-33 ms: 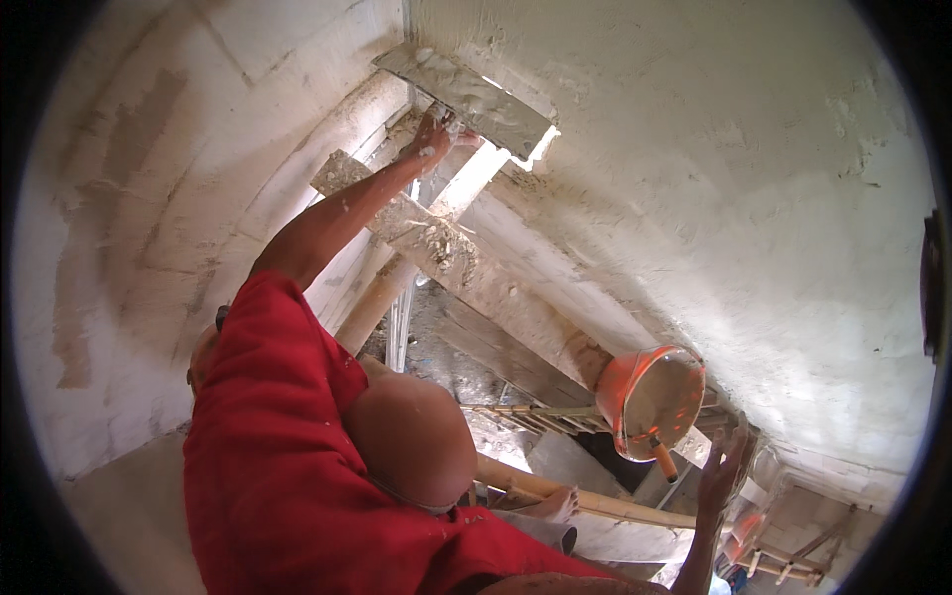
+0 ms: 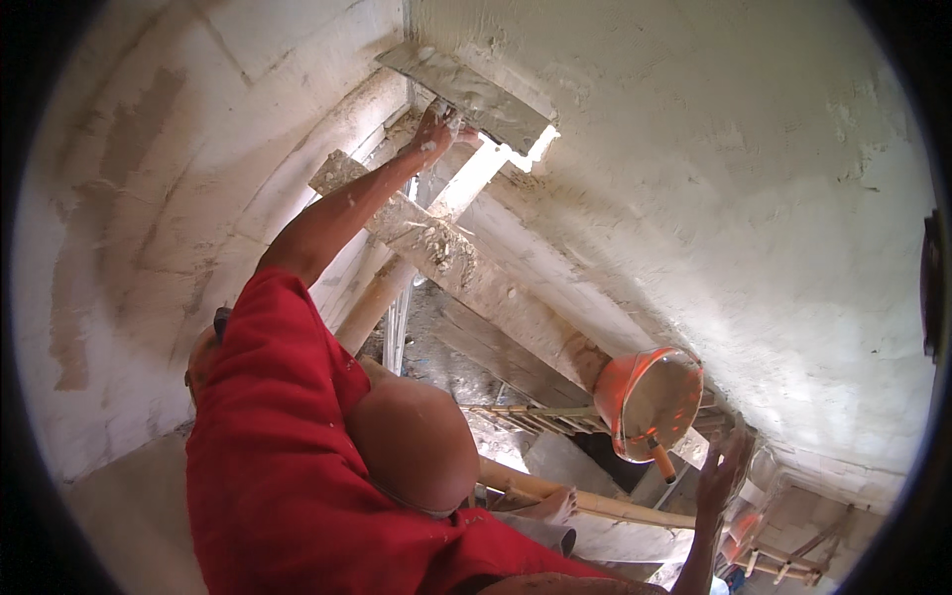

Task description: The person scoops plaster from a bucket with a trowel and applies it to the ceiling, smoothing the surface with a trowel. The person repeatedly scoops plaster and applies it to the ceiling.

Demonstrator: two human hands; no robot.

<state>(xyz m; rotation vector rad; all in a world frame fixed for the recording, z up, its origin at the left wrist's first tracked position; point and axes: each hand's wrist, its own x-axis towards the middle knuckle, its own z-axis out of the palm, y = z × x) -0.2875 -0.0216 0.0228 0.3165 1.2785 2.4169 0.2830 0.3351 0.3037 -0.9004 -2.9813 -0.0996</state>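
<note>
My left arm, in a red sleeve (image 2: 268, 397), reaches up into the corner between two walls. My left hand (image 2: 434, 131), spotted with plaster, is closed round the hidden handle of a plastering trowel (image 2: 481, 97). The trowel's long, rectangular blade is smeared with grey plaster and lies along the right-hand wall, beside a bright gap. At lower right my right hand (image 2: 726, 466) is raised by the base of that wall, fingers apart and holding nothing that I can see. Left of it stands an orange bucket (image 2: 620, 397) of greyish mix, with an orange-handled tool (image 2: 658, 454) in it.
A mortar-caked plank (image 2: 516, 293) runs slantwise below the trowel towards the bucket. Round poles (image 2: 375, 302) cross under it, and the littered floor (image 2: 436, 327) shows far below. The plastered wall (image 2: 734, 178) fills the right side; bare blockwork (image 2: 149, 218) is at left.
The trowel blade has shifted very slightly, and a little more of the bright gap shows by its right end. My right hand and the bucket look almost unchanged.
</note>
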